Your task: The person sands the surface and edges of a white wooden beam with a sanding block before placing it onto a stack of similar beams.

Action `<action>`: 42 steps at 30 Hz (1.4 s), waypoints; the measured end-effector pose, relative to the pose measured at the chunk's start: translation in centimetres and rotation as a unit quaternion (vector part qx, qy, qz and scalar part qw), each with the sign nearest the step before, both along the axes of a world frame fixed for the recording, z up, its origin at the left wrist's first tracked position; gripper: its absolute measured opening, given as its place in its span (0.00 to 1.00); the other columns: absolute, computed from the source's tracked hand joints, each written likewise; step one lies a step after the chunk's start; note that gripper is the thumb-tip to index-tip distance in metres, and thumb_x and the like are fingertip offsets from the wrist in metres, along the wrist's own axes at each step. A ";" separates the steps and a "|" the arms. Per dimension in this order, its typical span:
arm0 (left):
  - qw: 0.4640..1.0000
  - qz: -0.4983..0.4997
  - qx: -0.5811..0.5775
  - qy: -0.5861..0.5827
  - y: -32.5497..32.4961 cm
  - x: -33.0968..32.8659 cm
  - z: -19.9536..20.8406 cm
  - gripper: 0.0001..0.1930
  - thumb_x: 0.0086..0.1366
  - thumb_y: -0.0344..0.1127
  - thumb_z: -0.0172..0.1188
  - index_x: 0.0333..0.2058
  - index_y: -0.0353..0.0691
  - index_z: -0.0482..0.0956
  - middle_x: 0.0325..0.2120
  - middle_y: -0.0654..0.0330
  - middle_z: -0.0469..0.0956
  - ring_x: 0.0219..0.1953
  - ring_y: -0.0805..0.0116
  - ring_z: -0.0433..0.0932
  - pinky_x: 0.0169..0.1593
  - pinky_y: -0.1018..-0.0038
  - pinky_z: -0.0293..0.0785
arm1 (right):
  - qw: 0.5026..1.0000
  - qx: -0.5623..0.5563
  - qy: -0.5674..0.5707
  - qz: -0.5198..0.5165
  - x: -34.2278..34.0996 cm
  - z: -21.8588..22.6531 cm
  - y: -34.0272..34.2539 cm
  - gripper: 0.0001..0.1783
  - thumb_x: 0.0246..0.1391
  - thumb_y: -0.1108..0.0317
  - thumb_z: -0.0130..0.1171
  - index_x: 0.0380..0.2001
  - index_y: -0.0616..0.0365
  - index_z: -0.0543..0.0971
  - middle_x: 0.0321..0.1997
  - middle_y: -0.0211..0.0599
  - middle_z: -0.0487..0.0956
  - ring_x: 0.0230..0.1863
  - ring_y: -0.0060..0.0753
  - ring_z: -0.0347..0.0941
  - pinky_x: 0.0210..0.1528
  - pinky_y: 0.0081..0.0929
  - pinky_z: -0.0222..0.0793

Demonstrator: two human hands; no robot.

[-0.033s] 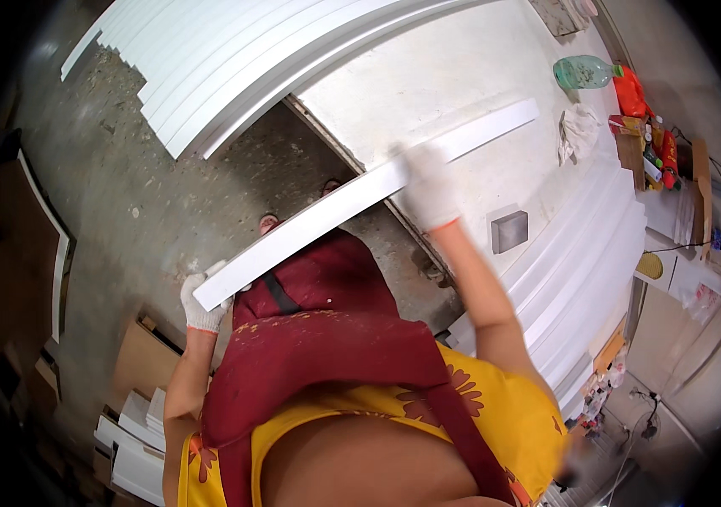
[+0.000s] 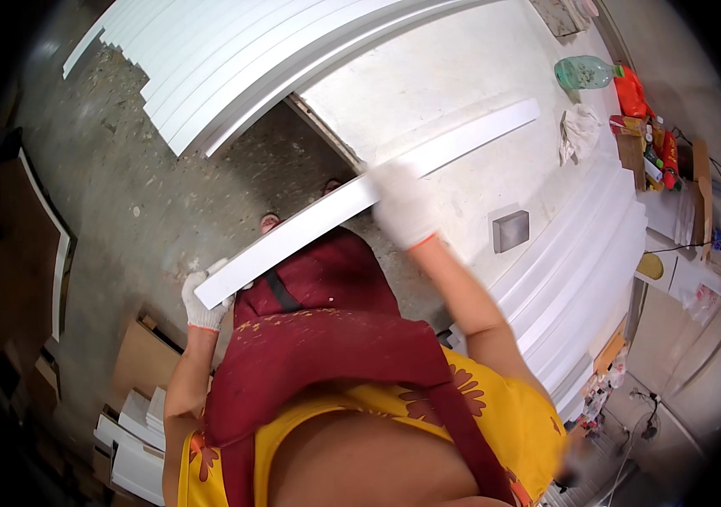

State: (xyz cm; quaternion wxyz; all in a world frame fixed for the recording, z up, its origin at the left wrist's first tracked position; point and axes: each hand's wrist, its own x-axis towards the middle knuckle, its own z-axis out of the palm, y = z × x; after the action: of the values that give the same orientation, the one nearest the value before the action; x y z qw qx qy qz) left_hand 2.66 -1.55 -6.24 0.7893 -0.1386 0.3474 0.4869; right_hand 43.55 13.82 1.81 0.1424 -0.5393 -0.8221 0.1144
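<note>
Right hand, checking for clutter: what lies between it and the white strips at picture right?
In the head view, a grey block lies between the right hand and those white strips.

right hand has slid down the white strip, now nearer the left hand. longer stretch of strip bare past it, toward the far end; shorter stretch between the hands. right forearm swung left with it. hand now hides a bit of table edge that showed earlier.
</note>
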 end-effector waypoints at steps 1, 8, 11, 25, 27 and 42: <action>1.000 0.009 -0.010 -0.007 0.0 0.0 0.0 0.32 0.60 0.41 0.53 0.55 0.16 0.72 0.45 0.29 0.80 0.38 0.29 0.83 0.28 0.58 0.87 | 0.994 -0.020 0.089 0.064 -3.4 -1.9 -1.9 0.20 0.53 0.72 0.52 0.49 0.52 0.81 0.36 0.38 0.78 0.40 0.46 0.75 0.45 0.41 0.71; 1.000 -0.019 0.006 -0.013 0.2 0.6 0.3 0.32 0.62 0.41 0.51 0.58 0.20 0.71 0.51 0.32 0.78 0.44 0.29 0.81 0.27 0.61 0.84 | 0.999 0.003 0.032 -0.024 -3.8 -0.7 -2.2 0.18 0.59 0.72 0.50 0.53 0.53 0.77 0.35 0.43 0.76 0.39 0.46 0.74 0.44 0.41 0.72; 0.999 -0.041 0.010 0.006 1.1 2.3 0.5 0.32 0.62 0.43 0.49 0.59 0.21 0.71 0.53 0.37 0.79 0.45 0.30 0.81 0.27 0.65 0.79 | 0.963 0.040 0.074 -0.257 5.2 0.8 3.9 0.19 0.64 0.67 0.52 0.54 0.48 0.83 0.35 0.45 0.76 0.40 0.48 0.73 0.45 0.42 0.72; 0.997 -0.071 0.040 0.018 3.0 5.7 1.0 0.32 0.63 0.42 0.47 0.61 0.25 0.70 0.56 0.42 0.78 0.49 0.29 0.79 0.28 0.68 0.79 | 0.999 0.013 -0.048 0.012 -3.9 3.3 -2.1 0.18 0.49 0.77 0.54 0.46 0.53 0.78 0.35 0.42 0.75 0.40 0.50 0.74 0.43 0.45 0.73; 0.996 -0.073 0.043 0.013 3.1 5.5 1.0 0.32 0.63 0.42 0.47 0.62 0.25 0.70 0.56 0.42 0.78 0.49 0.29 0.79 0.28 0.68 0.79 | 0.995 -0.073 -0.027 0.058 -5.7 4.3 -2.8 0.21 0.50 0.77 0.54 0.49 0.51 0.79 0.34 0.43 0.75 0.40 0.49 0.73 0.44 0.45 0.72; 0.996 -0.077 0.048 0.005 3.8 6.1 2.0 0.32 0.62 0.42 0.48 0.59 0.22 0.72 0.52 0.38 0.79 0.46 0.32 0.81 0.29 0.67 0.77 | 0.995 0.016 -0.103 0.005 -6.0 1.5 -1.9 0.16 0.54 0.73 0.55 0.48 0.56 0.78 0.35 0.43 0.76 0.37 0.49 0.74 0.40 0.45 0.73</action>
State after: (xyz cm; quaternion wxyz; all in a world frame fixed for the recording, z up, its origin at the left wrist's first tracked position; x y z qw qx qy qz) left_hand 8.74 2.22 -4.21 0.8284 -0.0711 0.3371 0.4416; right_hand 37.55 11.92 3.30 0.0653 -0.5414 -0.8370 0.0458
